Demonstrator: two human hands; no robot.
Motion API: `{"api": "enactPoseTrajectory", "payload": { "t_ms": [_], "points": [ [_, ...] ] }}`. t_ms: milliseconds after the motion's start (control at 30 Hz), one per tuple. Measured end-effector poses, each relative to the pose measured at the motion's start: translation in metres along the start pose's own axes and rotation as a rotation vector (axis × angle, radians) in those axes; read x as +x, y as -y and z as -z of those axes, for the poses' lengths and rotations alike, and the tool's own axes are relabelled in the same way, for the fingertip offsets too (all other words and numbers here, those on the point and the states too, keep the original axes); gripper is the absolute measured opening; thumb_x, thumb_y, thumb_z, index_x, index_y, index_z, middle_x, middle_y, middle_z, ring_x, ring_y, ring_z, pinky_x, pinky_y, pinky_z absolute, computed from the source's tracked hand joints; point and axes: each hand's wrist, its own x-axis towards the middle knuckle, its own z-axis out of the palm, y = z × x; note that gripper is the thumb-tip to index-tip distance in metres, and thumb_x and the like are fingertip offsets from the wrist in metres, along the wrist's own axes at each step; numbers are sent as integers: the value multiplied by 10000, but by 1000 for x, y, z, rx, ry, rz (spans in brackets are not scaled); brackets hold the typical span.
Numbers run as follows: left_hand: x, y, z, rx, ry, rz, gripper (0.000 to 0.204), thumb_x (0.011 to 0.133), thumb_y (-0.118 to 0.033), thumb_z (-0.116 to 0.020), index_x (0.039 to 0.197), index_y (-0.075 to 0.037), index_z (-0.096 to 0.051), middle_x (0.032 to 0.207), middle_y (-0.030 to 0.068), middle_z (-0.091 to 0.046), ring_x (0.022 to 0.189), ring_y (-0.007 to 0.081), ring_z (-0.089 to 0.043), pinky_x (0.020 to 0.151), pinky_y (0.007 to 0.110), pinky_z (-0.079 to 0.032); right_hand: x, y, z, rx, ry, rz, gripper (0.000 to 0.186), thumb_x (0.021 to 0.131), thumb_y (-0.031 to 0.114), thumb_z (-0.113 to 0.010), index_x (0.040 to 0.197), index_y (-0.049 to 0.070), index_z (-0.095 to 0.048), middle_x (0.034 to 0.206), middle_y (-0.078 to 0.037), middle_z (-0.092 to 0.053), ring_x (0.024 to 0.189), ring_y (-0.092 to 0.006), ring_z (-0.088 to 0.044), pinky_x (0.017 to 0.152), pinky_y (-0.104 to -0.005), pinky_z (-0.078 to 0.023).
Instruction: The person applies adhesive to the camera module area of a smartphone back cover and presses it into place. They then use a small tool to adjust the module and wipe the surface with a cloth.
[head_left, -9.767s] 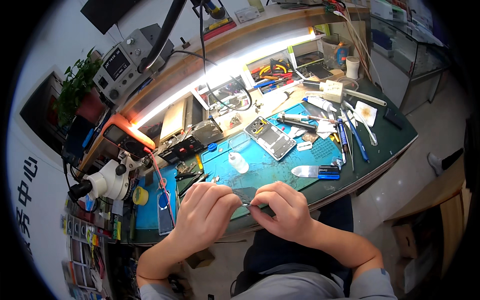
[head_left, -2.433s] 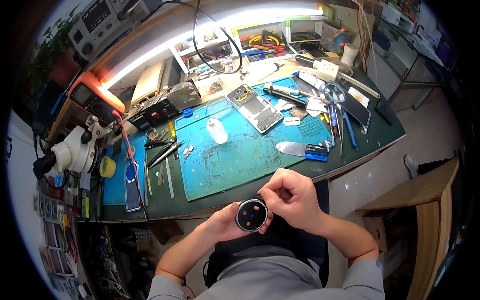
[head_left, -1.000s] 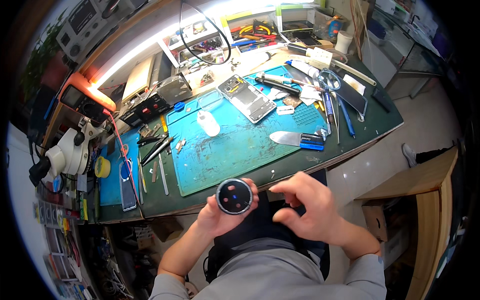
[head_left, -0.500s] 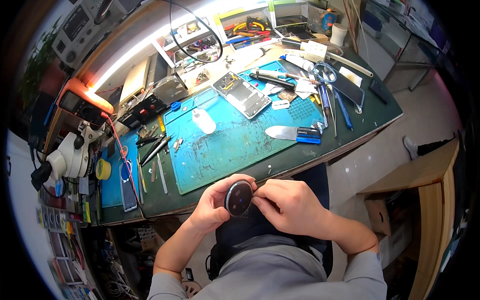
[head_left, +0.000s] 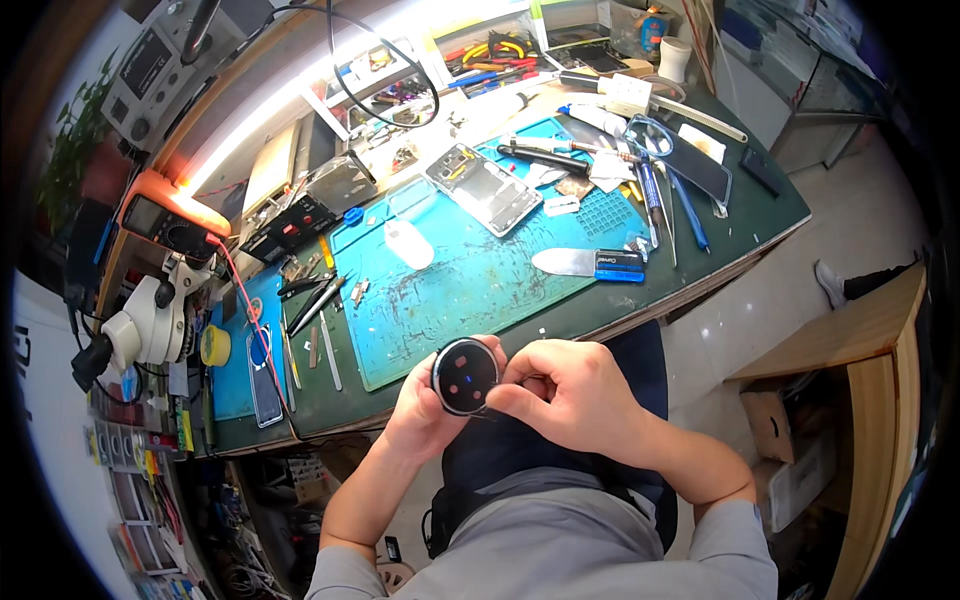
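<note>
My left hand (head_left: 418,418) is closed round a round black disc (head_left: 466,378) with a shiny metal rim. Several reddish spots and a small blue glint show on its dark face, which is tilted up; it resembles a phone's camera lens cover. At the disc's lower right edge, my right hand (head_left: 580,400) is pinched, thumb against bent fingers. Whatever lies between those fingertips is too small to make out. Both hands are above my lap, just in front of the bench edge. Beyond them lies a blue-green work mat (head_left: 440,330).
On the mat lie an opened phone (head_left: 483,190), a white bottle (head_left: 410,244) and a wide blade with a blue handle (head_left: 590,264). Tweezers (head_left: 331,352) and another phone (head_left: 264,380) lie left. Pens and tools crowd the right. An orange multimeter (head_left: 170,215) and a microscope (head_left: 150,320) stand far left.
The disc has moved slightly left and up, and its face has turned more toward me. My right hand has shifted a little left with it, its fingers still at the rim.
</note>
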Motion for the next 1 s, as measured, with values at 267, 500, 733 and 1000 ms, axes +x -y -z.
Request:
{"api": "enactPoseTrajectory", "payload": {
  "t_ms": [267, 500, 733, 1000],
  "points": [
    [0, -8, -4, 161, -28, 7, 985, 818, -618, -839, 1455, 57, -510, 1360, 124, -582, 1271, 188, -567, 1086, 354, -451, 3, -3, 3, 221, 161, -210, 249, 980, 233, -729, 874, 9, -721, 727, -117, -695, 600, -211, -663, 593, -340, -507],
    [-4, 2, -1, -172, -22, 72, 935, 963, -664, -629, 1537, 40, -406, 1434, 167, -529, 1352, 224, -520, 1133, 387, -429, -3, -8, -4, 366, 139, -60, 104, 967, 96, -726, 919, 10, -692, 766, 17, -655, 630, -32, -494, 548, -239, -402],
    [1, 3, 6, -317, 85, 68, 946, 953, -603, -685, 1555, 49, -355, 1453, 183, -504, 1358, 260, -529, 1177, 422, -416, -8, -7, -8, 511, 162, -91, 70, 944, 42, -711, 886, 16, -680, 736, 30, -613, 617, -21, -465, 537, -227, -380],
    [4, 5, 17, -444, -9, 59, 964, 958, -548, -696, 1560, 85, -290, 1467, 225, -515, 1368, 321, -542, 1239, 472, -387, -15, 6, -7, 313, 96, 158, 98, 927, 67, -752, 907, 16, -671, 800, -68, -650, 647, -194, -618, 592, -318, -495]
  ]
}}
